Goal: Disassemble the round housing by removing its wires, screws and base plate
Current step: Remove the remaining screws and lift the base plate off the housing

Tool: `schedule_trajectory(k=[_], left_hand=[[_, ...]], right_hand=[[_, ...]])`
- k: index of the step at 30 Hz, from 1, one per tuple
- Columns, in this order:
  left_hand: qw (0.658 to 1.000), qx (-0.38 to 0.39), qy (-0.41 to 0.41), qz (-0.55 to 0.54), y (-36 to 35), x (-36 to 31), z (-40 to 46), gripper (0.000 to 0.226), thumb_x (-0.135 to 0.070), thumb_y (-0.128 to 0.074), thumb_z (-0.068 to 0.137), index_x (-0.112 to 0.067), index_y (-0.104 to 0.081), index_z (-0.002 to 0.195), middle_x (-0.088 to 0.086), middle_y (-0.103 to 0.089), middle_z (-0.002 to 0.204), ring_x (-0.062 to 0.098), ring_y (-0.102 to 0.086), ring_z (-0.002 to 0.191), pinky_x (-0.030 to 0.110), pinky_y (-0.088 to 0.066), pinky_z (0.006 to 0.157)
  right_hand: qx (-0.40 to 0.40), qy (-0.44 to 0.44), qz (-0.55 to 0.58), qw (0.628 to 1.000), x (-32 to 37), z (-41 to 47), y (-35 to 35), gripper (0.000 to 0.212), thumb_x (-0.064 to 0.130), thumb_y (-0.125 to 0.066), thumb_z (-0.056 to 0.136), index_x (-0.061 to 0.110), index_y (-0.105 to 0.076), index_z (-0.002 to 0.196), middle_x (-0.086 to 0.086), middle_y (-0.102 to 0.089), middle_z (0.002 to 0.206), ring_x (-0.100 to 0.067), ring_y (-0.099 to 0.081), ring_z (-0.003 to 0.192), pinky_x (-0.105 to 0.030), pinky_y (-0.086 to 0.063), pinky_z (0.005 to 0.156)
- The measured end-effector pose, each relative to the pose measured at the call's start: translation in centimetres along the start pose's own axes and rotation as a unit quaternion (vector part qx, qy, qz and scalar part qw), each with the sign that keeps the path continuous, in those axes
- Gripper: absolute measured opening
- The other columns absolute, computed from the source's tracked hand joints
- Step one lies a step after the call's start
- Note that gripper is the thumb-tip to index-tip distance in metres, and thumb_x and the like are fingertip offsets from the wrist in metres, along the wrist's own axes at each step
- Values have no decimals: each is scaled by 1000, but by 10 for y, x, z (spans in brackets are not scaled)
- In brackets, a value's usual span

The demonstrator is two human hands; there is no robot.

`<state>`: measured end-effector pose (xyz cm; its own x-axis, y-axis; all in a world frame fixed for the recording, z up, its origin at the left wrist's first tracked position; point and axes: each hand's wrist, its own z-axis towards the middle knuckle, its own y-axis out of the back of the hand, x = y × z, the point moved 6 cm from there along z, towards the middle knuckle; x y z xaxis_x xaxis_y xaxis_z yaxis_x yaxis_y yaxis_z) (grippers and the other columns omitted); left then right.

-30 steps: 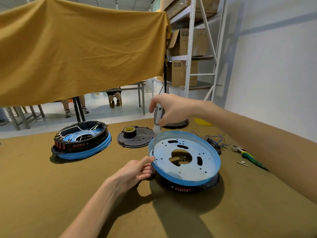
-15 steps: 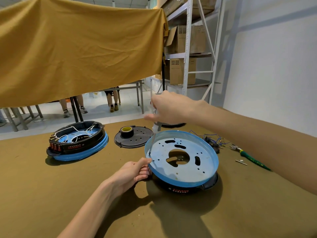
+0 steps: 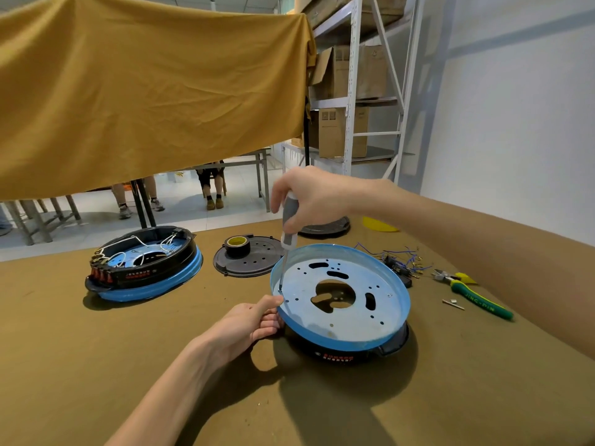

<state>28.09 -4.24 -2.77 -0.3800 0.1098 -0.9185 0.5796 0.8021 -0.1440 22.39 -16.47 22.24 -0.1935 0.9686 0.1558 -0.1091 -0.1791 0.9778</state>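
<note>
Right hand point(image 3: 317, 194) curled round the grey-and-white handle of a screwdriver point(image 3: 287, 226), held nearly upright; its thin metal shaft runs down to the left inner edge of the base plate point(image 3: 341, 297), tip at or just above the metal. Left hand point(image 3: 249, 323) grips the near-left rim of that plate, thumb on top, fingers tucked beneath.

Table point(image 3: 80, 365): broad, covered in matte olive-brown cloth, faintly creased. Mustard-yellow cloth point(image 3: 145, 91) hangs wrinkled across the far side. White metal shelving point(image 3: 351, 91) with cardboard boxes stands far right.

Round housing point(image 3: 338, 354), centre of table: glossy black shell with red lettering, turned bottom-up. Base plate on top is a shallow light-blue metal disc with a raised lip, a large irregular middle cut-out, oblong slots and small round holes.

Second housing point(image 3: 145, 265), far left: black ring on a blue rim, open side up, white wires looped inside, red parts at its near-left edge.

Black perforated disc point(image 3: 254, 257) lies between the two housings, with a roll of yellow tape point(image 3: 237, 244) on it.

Right of the task housing: tangle of blue and dark wires point(image 3: 399, 262), then pliers point(image 3: 473, 294) with green-and-yellow grips, and small metal bits point(image 3: 452, 303) near them.
</note>
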Motion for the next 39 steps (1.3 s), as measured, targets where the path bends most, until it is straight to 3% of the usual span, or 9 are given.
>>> schedule_trajectory(k=[6, 9, 11, 16, 21, 24, 29, 35, 39], left_hand=[[1000, -3, -7, 12, -1, -1, -2, 42, -39, -75, 86, -1, -71, 105, 5, -70, 78, 15, -64, 75, 23, -59, 72], [1000, -1, -6, 15, -2, -2, -2, 39, -38, -73, 89, -2, -71, 102, 5, -69, 77, 14, -64, 73, 22, -59, 71], [1000, -2, -6, 11, -1, -1, -2, 37, -38, -73, 89, -3, -72, 99, 5, -69, 76, 14, -63, 72, 21, -60, 71], [1000, -3, -7, 19, -1, -1, -2, 40, -39, -74, 88, -1, -72, 102, 5, -70, 79, 14, -65, 74, 23, -60, 72], [1000, -4, -6, 26, -2, -2, -3, 37, -38, -72, 88, -2, -72, 98, 4, -71, 75, 13, -65, 71, 21, -59, 69], [1000, -6, -5, 27, -1, -2, -3, 37, -38, -71, 90, -2, -72, 99, 4, -71, 75, 13, -66, 70, 21, -58, 67], [999, -15, -6, 29, 0, -2, -3, 42, -39, -74, 86, -1, -72, 103, 3, -73, 75, 12, -67, 71, 22, -58, 69], [999, -19, 4, 29, -1, -2, -3, 39, -38, -72, 90, -2, -73, 102, 4, -71, 75, 14, -66, 73, 23, -60, 73], [999, -14, 1, 31, -1, -3, -6, 38, -37, -72, 90, -1, -72, 103, 4, -70, 76, 14, -65, 75, 22, -60, 73]], right_hand=[[-59, -30, -130, 989, -1, 6, -3, 52, 64, -53, 96, 13, -58, 87, 1, -58, 73, -18, -56, 63, -30, -37, 51], [-1, -7, -37, 999, 3, 9, -4, 24, 39, -66, 96, 16, -64, 104, 3, -63, 84, -19, -63, 73, -27, -44, 55], [59, 3, -7, 998, 8, 7, -2, 32, 24, -74, 89, 25, -57, 116, 7, -59, 98, -14, -63, 85, -26, -47, 61], [-50, -30, -144, 988, 7, 10, -1, 55, 61, -49, 98, 8, -58, 106, -1, -60, 80, -21, -63, 66, -34, -46, 53], [60, -12, -23, 998, 7, 13, -3, 34, 25, -73, 87, 22, -57, 117, 1, -62, 104, -17, -63, 89, -31, -50, 65], [47, -20, -15, 999, 7, 10, -2, 43, 43, -71, 88, 24, -51, 121, 4, -62, 103, -14, -64, 88, -32, -53, 69], [-96, -31, -225, 969, 7, 7, -3, 55, 56, -43, 103, 11, -52, 73, -2, -54, 67, -21, -53, 57, -30, -31, 47], [41, 7, -26, 999, 11, 7, 0, 28, 36, -78, 84, 25, -65, 106, 3, -64, 100, -16, -65, 88, -35, -55, 70], [-60, -13, -145, 987, 11, 9, -4, 51, 59, -53, 98, 12, -58, 78, -1, -58, 67, -20, -56, 60, -31, -40, 52]])
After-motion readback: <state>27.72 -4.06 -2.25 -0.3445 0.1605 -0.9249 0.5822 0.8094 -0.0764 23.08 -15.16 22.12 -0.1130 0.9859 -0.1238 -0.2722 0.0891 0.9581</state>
